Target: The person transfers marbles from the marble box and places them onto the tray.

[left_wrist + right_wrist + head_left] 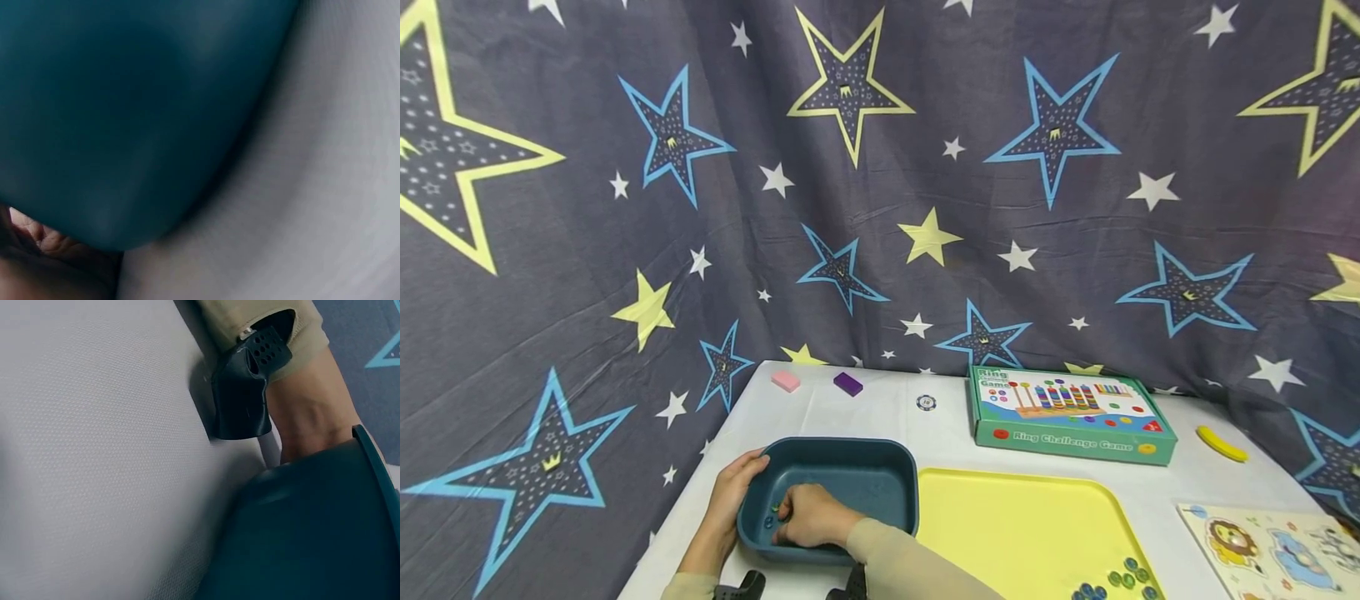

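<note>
A dark teal plastic bin (883,492) sits on the white table. My left hand (730,492) grips its left wall, with the thumb up by the rim. Inside the bin, my right hand (816,515) reaches down with bent fingers. Close to those fingertips lie a small green glass gem (776,507) and a blue glass gem (768,522). Whatever the right fingers may hold is hidden. The left wrist view shows the bin's outer wall (125,112) up close. In the right wrist view, the left wrist (312,419) appears behind the bin (312,525).
A yellow tray (1000,525) adjoins the bin, with several green gems (1130,578) and blue gems (1088,592) near its right corner. Behind stand a ring game box (1075,417), a poker chip (926,403), a purple block (847,383) and a pink block (786,381). An animal puzzle (1270,550) and yellow banana-shaped piece (1221,444) lie right.
</note>
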`<state>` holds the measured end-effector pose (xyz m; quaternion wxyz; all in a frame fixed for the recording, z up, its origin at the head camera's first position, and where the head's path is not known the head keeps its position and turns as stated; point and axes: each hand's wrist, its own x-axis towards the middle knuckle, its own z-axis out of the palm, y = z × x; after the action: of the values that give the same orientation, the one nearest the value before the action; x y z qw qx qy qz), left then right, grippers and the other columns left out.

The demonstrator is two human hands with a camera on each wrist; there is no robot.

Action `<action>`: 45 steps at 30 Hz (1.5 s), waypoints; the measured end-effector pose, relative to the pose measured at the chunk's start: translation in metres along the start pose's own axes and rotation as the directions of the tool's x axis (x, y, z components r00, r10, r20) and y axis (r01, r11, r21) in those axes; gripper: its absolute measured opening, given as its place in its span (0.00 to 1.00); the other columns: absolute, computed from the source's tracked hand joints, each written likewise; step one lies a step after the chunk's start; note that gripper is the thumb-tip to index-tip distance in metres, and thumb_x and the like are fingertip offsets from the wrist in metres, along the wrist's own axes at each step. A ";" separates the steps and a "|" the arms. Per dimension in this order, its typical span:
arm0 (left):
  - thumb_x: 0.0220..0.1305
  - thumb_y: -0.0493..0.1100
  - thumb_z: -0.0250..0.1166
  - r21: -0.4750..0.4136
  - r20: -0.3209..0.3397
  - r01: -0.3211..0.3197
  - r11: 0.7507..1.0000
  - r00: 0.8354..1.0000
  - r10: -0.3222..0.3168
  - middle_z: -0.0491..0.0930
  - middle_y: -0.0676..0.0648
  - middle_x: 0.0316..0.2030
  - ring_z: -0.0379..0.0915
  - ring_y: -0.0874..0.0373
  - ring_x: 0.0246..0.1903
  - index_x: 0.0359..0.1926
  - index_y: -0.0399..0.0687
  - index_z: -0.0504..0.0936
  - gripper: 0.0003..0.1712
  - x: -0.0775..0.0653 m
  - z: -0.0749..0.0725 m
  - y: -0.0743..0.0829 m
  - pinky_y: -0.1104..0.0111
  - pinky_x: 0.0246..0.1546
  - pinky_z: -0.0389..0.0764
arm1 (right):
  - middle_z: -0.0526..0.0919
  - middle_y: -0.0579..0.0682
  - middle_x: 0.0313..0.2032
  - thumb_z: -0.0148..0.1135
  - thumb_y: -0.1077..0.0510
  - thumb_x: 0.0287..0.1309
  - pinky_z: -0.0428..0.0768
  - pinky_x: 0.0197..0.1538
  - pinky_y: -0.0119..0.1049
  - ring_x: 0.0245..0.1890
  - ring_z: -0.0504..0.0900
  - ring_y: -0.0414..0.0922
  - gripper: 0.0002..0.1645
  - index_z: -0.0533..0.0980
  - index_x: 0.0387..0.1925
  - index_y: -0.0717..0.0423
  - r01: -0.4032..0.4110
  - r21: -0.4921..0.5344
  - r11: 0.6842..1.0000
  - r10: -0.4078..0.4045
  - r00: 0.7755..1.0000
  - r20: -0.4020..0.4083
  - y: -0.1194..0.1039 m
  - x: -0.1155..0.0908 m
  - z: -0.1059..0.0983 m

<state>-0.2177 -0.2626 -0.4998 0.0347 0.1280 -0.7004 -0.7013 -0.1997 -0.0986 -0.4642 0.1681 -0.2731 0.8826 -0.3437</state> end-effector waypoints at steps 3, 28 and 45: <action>0.58 0.50 0.60 -0.003 0.006 0.003 1.000 1.000 -0.003 0.77 0.45 0.45 0.73 0.57 0.43 0.53 0.38 0.74 0.26 0.000 0.001 0.001 0.70 0.41 0.74 | 0.75 0.39 0.24 0.72 0.53 0.39 0.72 0.36 0.28 0.27 0.72 0.35 0.13 0.76 0.27 0.52 0.007 -0.041 0.999 -0.008 1.000 -0.012 -0.001 0.003 0.001; 0.57 0.49 0.61 -0.028 -0.012 -0.001 1.000 1.000 0.000 0.79 0.46 0.41 0.73 0.58 0.41 0.51 0.36 0.75 0.25 0.000 0.001 0.000 0.71 0.40 0.73 | 0.76 0.36 0.14 0.68 0.58 0.46 0.70 0.31 0.22 0.18 0.71 0.31 0.07 0.80 0.17 0.49 0.055 -0.050 0.997 -0.052 0.997 0.058 -0.007 0.003 0.006; 0.57 0.51 0.61 0.033 -0.028 -0.018 0.999 0.999 0.019 0.78 0.48 0.41 0.72 0.59 0.40 0.50 0.39 0.76 0.25 0.000 0.001 0.000 0.68 0.39 0.73 | 0.80 0.42 0.23 0.60 0.62 0.54 0.75 0.21 0.30 0.16 0.75 0.36 0.04 0.79 0.32 0.53 0.213 0.235 0.948 -0.175 0.969 -0.172 0.016 -0.041 -0.068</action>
<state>-0.2180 -0.2616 -0.4997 0.0489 0.1322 -0.7125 -0.6873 -0.2053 -0.0293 -0.4230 0.1002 -0.3088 0.8108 -0.4871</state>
